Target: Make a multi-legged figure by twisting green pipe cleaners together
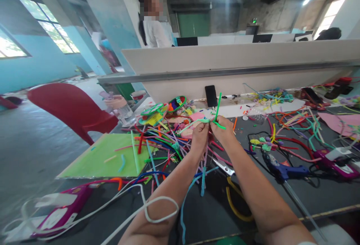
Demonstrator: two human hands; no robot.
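Observation:
My left hand (199,140) and my right hand (223,129) meet over the middle of the dark table, fingers closed in a pinch. A bright green pipe cleaner (218,106) sticks up from my right fingers, with another green end pointing right. Between my left fingertips is a pale green pipe cleaner (194,122), which trails off to the left. Just where the two pieces meet is partly hidden by my fingers. Beneath my hands lies a loose heap of coloured pipe cleaners (165,140). Scissors (224,167) with yellow handles lie below my right wrist.
A green sheet (98,158) lies at the left. Purple power strips (67,209) with white cables sit at both sides. A blue glue gun (289,170) lies to the right. A black phone (210,96) leans against the white partition (225,55); a person (156,31) is behind it.

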